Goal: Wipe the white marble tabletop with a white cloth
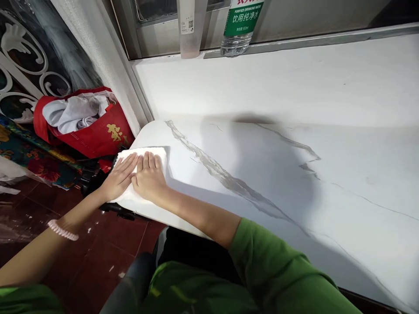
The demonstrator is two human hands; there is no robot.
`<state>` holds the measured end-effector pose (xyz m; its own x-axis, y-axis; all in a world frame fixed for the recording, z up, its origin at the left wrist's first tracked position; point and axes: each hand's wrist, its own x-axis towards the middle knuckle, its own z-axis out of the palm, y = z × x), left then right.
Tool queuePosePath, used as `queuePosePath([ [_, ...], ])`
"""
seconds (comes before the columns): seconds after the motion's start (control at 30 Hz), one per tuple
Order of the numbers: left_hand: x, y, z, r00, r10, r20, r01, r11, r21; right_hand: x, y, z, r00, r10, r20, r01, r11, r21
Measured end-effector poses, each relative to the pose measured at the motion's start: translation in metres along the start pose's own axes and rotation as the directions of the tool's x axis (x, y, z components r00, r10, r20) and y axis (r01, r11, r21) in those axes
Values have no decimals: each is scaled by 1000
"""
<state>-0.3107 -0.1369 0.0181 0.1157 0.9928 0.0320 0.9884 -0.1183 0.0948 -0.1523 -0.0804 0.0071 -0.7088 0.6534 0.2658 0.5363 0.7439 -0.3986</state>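
Note:
A folded white towel (131, 197) lies on the left end of a white tabletop with grey marble veins (262, 174). My left hand (118, 179) rests flat on the towel's left part, its fingers stretched out and pointing up and to the right. Beside it, my right hand (149, 178) presses flat on the towel with the fingers extended. The two hands touch or overlap slightly near the thumbs. Neither hand is wrapped round the cloth. The towel's middle is hidden under them.
A water bottle with a green label (242, 26) and a pale translucent container (190, 39) stand on the ledge behind the tabletop. To the left is a red bag (98, 135) stuffed with white cloth (77, 113). Dark red floor tiles (108, 240) show below.

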Motion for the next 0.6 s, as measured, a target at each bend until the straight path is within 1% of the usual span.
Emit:
queuePosePath([
  [0.1, 20, -6, 4, 1000, -3, -11, 3, 1000, 8, 15, 14, -2, 1000, 0, -5, 0, 1000, -15],
  [0.17, 43, -13, 7, 1000, -9, -20, 10, 1000, 16, 31, 29, -3, 1000, 8, -18, -9, 999, -31],
  [0.23, 73, -21, 10, 1000, -5, -13, 5, 1000, 21, 51, 47, -3, 999, 30, -40, -32, 999, -44],
  [0.33, 131, -28, 11, 999, 32, 17, -33, 999, 23, 83, 81, -6, 993, 91, -70, -96, 993, -74],
  [0.47, 210, -24, 11, 995, 78, 55, -79, 996, 30, 117, 131, -15, 977, 184, -112, -196, 975, -108],
  [0.53, 239, -19, 12, 993, 95, 73, -97, 995, 31, 127, 151, -21, 966, 231, -117, -244, 963, -116],
  [0.6, 257, -15, 14, 991, 111, 69, -113, 993, 18, 131, 165, -26, 960, 257, -115, -270, 955, -123],
])
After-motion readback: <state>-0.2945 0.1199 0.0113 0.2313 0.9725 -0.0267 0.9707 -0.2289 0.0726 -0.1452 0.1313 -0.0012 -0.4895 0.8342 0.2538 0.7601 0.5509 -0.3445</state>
